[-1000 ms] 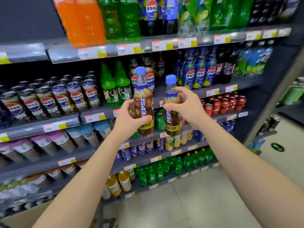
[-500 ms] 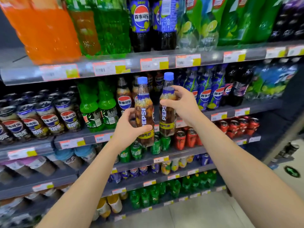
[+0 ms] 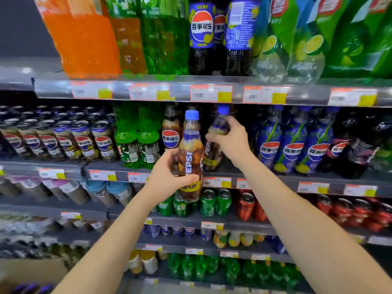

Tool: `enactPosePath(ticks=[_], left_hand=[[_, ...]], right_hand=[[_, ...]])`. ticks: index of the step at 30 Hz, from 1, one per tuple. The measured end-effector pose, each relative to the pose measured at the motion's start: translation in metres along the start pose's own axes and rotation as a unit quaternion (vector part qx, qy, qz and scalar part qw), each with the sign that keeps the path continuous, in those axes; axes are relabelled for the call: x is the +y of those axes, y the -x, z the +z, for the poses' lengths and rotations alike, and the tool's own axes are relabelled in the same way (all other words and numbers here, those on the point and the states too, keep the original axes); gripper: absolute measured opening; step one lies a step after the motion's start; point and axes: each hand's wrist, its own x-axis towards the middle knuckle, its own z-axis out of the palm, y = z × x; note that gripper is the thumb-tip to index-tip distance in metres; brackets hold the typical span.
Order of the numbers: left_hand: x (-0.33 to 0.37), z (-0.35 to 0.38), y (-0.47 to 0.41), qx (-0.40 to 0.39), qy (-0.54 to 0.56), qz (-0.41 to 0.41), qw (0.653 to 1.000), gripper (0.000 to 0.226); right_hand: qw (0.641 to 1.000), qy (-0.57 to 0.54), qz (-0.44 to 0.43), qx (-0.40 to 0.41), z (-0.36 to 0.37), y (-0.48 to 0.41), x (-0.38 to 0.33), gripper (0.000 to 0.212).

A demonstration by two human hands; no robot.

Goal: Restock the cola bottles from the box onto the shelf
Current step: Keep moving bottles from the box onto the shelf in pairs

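Note:
My left hand (image 3: 169, 177) grips a cola bottle (image 3: 190, 149) with a blue cap and a Pepsi label, held upright in front of the shelf edge (image 3: 265, 179). My right hand (image 3: 232, 143) holds a second cola bottle (image 3: 213, 153) by its upper body, tilted slightly and reaching into the shelf bay, its base at shelf level. Another cola bottle (image 3: 170, 134) stands on that shelf just left of them. The cardboard box (image 3: 31, 270) shows at the lower left corner.
Green soda bottles (image 3: 137, 145) stand left of the bay, blue-labelled bottles (image 3: 292, 145) right of it. Dark cola cans (image 3: 63, 141) fill the left shelf. Large bottles sit on the shelf above (image 3: 212, 92). Green and red cans (image 3: 214, 202) line the shelf below.
My view has moved closer to the shelf. My right hand has pushed its bottle forward into the shelf bay, away from the left bottle, which stays in front of the shelf edge.

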Motion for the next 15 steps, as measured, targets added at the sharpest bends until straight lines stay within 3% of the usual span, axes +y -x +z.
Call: enactPosePath(ticks=[3, 12, 15], left_hand=[[0.0, 0.007, 0.005, 0.015, 0.0, -0.006, 1.0, 0.069], [0.003, 0.022, 0.011, 0.067, -0.012, -0.009, 0.998, 0.073], [0.001, 0.022, 0.009, 0.072, -0.009, -0.012, 0.997, 0.071]], right_hand=[[1.0, 0.001, -0.007, -0.009, -0.002, -0.018, 0.01, 0.095], [0.998, 0.028, -0.03, -0.053, -0.007, -0.037, 0.023, 0.085], [0.996, 0.024, -0.018, -0.082, -0.005, -0.026, 0.041, 0.097]])
